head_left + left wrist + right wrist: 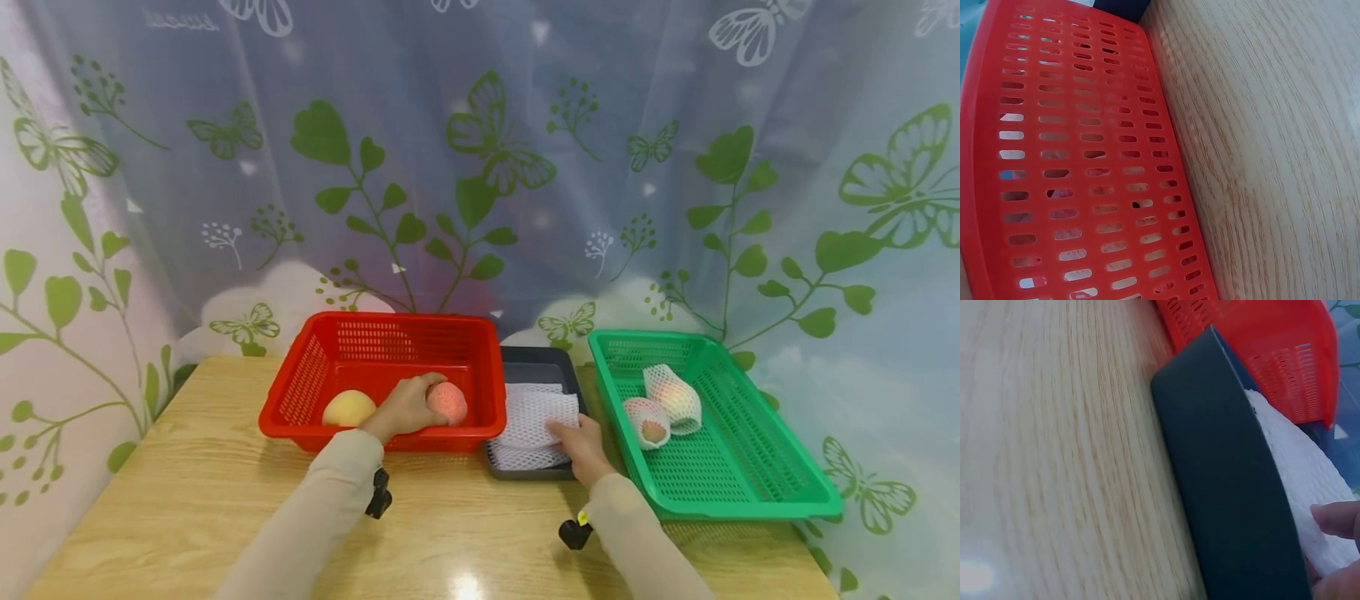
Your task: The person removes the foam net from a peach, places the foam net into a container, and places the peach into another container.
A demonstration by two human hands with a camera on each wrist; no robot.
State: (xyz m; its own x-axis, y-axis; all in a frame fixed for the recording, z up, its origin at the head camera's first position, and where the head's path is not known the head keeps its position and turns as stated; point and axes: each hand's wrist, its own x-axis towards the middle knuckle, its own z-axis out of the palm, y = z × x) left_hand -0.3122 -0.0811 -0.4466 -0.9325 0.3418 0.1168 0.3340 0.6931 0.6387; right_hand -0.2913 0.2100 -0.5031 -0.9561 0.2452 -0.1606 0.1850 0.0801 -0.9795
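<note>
My left hand (408, 407) reaches over the front rim of the red basket (405, 440) and grips a pink, round peach (448, 403). A yellow round fruit (349, 408) lies to its left in the same basket. My right hand (583, 446) is at the dark grey tray (542, 360), pinching the edge of a white foam net sleeve (557, 410) on a pile of such sleeves. In the right wrist view, the thumb and part of a finger show against the white foam net (1300, 469). The red basket's wall (1085, 144) hides the left hand's grasp in the left wrist view.
A green basket (765, 442) stands at the right, holding two fruits in white nets, one reddish (647, 422) and one paler (672, 398). The dark tray sits between both baskets. Beneath is a wooden table (450, 517); a patterned curtain (420, 167) hangs behind.
</note>
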